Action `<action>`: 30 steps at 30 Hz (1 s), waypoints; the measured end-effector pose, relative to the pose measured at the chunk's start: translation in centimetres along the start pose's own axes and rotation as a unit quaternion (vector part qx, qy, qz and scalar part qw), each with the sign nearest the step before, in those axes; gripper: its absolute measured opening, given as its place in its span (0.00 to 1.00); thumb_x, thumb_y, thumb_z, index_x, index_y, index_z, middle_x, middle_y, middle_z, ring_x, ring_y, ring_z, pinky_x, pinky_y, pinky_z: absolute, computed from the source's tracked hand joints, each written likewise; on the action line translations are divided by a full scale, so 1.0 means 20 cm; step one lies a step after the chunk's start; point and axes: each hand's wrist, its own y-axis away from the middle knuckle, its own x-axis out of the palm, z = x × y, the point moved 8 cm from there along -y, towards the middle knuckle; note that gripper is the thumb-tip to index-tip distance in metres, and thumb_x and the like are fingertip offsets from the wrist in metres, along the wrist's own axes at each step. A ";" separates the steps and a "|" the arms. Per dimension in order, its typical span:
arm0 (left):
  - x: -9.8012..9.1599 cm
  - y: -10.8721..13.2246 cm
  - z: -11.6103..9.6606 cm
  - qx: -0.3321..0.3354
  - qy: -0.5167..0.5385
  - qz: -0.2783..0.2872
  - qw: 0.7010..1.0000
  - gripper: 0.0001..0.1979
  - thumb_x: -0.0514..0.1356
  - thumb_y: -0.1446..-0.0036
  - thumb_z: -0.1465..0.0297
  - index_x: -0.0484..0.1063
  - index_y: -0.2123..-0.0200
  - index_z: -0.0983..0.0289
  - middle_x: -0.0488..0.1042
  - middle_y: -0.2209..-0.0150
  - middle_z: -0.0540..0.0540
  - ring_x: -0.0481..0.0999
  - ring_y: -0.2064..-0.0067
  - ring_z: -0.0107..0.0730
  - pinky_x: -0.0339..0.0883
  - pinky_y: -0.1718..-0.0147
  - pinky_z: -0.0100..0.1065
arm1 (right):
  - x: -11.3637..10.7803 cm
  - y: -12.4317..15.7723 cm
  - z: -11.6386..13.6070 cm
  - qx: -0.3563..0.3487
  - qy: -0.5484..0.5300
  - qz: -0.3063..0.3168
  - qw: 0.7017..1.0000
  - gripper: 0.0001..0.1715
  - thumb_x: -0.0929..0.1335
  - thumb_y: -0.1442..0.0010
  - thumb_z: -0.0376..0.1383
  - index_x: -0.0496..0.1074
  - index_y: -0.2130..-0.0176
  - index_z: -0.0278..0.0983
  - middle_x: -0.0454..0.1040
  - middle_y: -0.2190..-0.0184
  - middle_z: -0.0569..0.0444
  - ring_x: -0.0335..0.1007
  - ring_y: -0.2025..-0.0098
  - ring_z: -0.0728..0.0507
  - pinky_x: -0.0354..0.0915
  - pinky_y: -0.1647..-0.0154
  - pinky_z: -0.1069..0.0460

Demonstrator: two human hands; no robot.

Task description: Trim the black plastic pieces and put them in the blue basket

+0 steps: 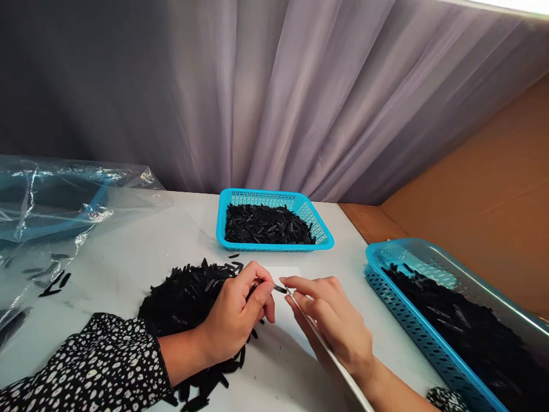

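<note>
Slim white rod [343, 369]: gripped in right hand [337, 320], tip at black piece [280, 289].
Left hand [238, 309]: pinches piece; steadiness likely helps.

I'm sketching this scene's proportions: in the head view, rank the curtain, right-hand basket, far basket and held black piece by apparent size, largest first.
1. Curtain
2. Right-hand basket, cut off by the frame; its nearness may exaggerate it
3. Far basket
4. Held black piece
</note>
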 end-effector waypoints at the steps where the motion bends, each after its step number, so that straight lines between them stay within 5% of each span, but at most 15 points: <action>1: 0.00 0.00 0.00 0.002 0.000 -0.002 1.000 0.14 0.50 0.32 0.57 0.60 0.65 0.60 0.70 0.79 0.45 0.56 0.81 0.21 0.50 0.80 0.26 | 0.00 0.00 -0.02 0.008 -0.002 -0.014 1.000 0.09 0.65 0.35 0.26 0.68 0.64 0.39 0.83 0.62 0.48 0.72 0.71 0.45 0.63 0.70 0.48; 8: -0.02 0.01 0.01 0.013 0.002 -0.022 1.000 0.13 0.51 0.32 0.57 0.61 0.64 0.60 0.70 0.79 0.45 0.56 0.80 0.22 0.50 0.80 0.27 | -0.04 0.01 -0.14 0.209 -0.080 0.004 0.975 0.08 0.68 0.36 0.28 0.69 0.65 0.41 0.82 0.61 0.52 0.76 0.65 0.44 0.69 0.63 0.48; 17: -0.03 0.00 0.00 0.019 -0.003 -0.030 0.999 0.13 0.52 0.32 0.57 0.61 0.64 0.60 0.70 0.79 0.44 0.57 0.80 0.21 0.51 0.80 0.26 | -0.01 0.06 -0.08 0.231 -0.178 -0.001 0.957 0.07 0.70 0.38 0.29 0.71 0.65 0.41 0.81 0.60 0.52 0.80 0.63 0.44 0.73 0.65 0.50; 21: 0.00 0.00 0.03 -0.019 0.047 -0.008 0.999 0.13 0.54 0.33 0.57 0.61 0.63 0.60 0.71 0.78 0.45 0.57 0.80 0.21 0.50 0.80 0.26 | 0.03 0.06 -0.13 0.299 -0.210 -0.002 0.931 0.06 0.69 0.36 0.33 0.71 0.68 0.41 0.82 0.58 0.49 0.81 0.58 0.41 0.75 0.60 0.47; 25: 0.05 -0.01 0.05 -0.066 0.111 0.046 0.991 0.14 0.56 0.35 0.56 0.62 0.64 0.61 0.73 0.77 0.46 0.56 0.82 0.18 0.47 0.81 0.26 | 0.06 0.02 -0.15 0.309 -0.247 0.021 0.918 0.05 0.69 0.36 0.35 0.71 0.67 0.41 0.83 0.58 0.49 0.82 0.57 0.40 0.75 0.58 0.46; 30: 0.06 -0.02 0.06 -0.099 0.168 0.049 0.980 0.17 0.57 0.36 0.54 0.66 0.59 0.64 0.74 0.77 0.48 0.54 0.84 0.16 0.45 0.82 0.26 | 0.10 0.03 -0.17 0.314 -0.253 0.054 0.913 0.07 0.69 0.35 0.35 0.71 0.68 0.41 0.83 0.57 0.49 0.81 0.56 0.40 0.74 0.56 0.46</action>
